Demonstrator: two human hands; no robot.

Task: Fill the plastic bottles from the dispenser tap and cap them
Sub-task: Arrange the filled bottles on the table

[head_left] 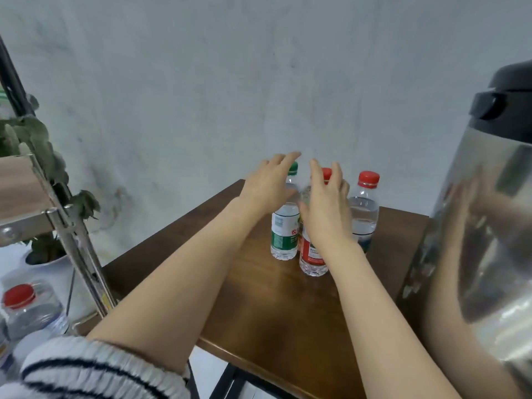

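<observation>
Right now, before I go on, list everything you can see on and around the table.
Green-capped bottle: one, clear with green label, table's far end, leftmost.
Red-labelled bottle: one, clear with red cap, middle, nearest.
Right bottle: one, clear with red cap, part full.
Table: one, dark brown, centre.
Dispenser: one, steel with black top, right edge.
Jug: one, clear with red cap, lower left.
Rack: one, metal, left.
Plant: one, green, behind rack.
Sleeve: one, white with dark stripes, bottom left.
Left hand: one, open, by green-capped bottle's top.
Right hand: one, open, before red-labelled bottle.
</observation>
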